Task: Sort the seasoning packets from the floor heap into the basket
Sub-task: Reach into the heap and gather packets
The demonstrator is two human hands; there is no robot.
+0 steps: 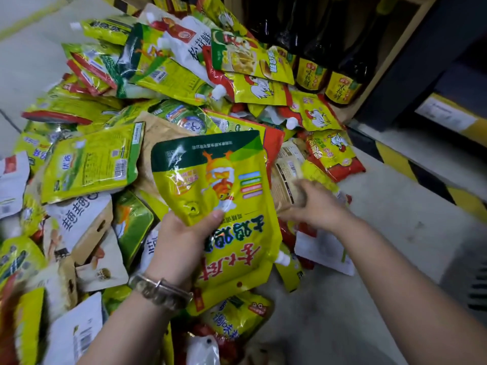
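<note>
1. Heap [105,154] of glossy, crinkled foil packets lay on smooth floor [395,212].
2. Flat yellow spouted pouch [218,196] was above the heap's near edge, gripped by left hand [184,241].
3. Right hand [313,204], blurred, grasped a matte tan packet [283,185] at the heap's right.

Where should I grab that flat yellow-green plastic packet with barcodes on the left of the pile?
Pinch the flat yellow-green plastic packet by its barcode-strip edge, coming from the right and above: nothing lies on it, and that sealed edge looks raised and thin.
</note>
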